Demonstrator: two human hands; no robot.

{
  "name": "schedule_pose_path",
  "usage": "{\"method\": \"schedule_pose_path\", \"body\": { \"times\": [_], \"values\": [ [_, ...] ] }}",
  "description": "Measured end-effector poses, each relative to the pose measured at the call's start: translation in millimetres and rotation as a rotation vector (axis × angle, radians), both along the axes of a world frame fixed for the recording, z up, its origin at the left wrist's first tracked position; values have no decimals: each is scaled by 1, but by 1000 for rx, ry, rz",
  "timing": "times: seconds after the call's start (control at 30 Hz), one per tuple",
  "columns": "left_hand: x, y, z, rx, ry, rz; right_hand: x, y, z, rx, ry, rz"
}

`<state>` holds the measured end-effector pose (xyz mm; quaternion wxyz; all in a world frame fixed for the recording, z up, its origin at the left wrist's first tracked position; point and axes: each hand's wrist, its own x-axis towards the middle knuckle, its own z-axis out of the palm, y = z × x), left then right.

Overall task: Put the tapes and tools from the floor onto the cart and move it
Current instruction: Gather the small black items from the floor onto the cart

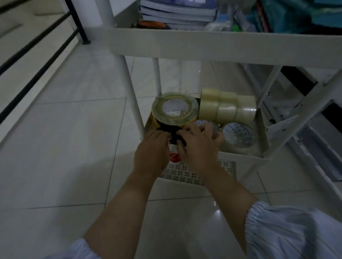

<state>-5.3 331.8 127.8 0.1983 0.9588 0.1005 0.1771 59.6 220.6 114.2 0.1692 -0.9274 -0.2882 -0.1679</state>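
Both hands reached into the cart's lower tray. Left hand and right hand were closed together on a black roll, fingers curled around it, just below a large clear tape. Stacked clear rolls lay behind the right hand; a white roll sat beside it.
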Motion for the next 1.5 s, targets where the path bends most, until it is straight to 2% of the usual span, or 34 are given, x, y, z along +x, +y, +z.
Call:
{"method": "schedule_pose_path", "body": {
  "times": [0.07,0.23,0.33,0.4,0.5,0.57,0.63,0.77,0.9,1.03,1.17,1.3,1.5],
  "values": [
    [-4,0,-5,30,39,-8,-3,0,0,-11,-42,14],
    [-17,-2,-14,34,145,127,-16,3,-5,22,-74,52],
    [-30,3,-23,1,27,-10,-32,6,-13,96,-40,86],
    [-47,6,-34,-59,-75,-22,-45,8,-21,133,-2,120],
    [-88,11,-57,-203,-94,140,-67,12,-40,138,57,179],
    [-122,17,-83,-331,-41,308,-84,18,-58,139,109,245],
    [-158,24,-109,-414,57,456,-103,27,-77,126,192,329],
    [-220,34,-152,-547,295,665,-141,50,-117,25,513,524],
    [-249,43,-177,-659,436,685,-173,69,-148,-87,784,617],
    [-255,52,-189,-837,533,658,-195,86,-181,-256,893,767],
    [-250,52,-201,-1050,497,689,-202,98,-195,-253,905,710],
    [-239,51,-207,-1284,338,879,-201,100,-209,-197,1146,530],
    [-224,51,-193,-1332,227,786,-202,110,-204,10,1190,385]
  ]
}}
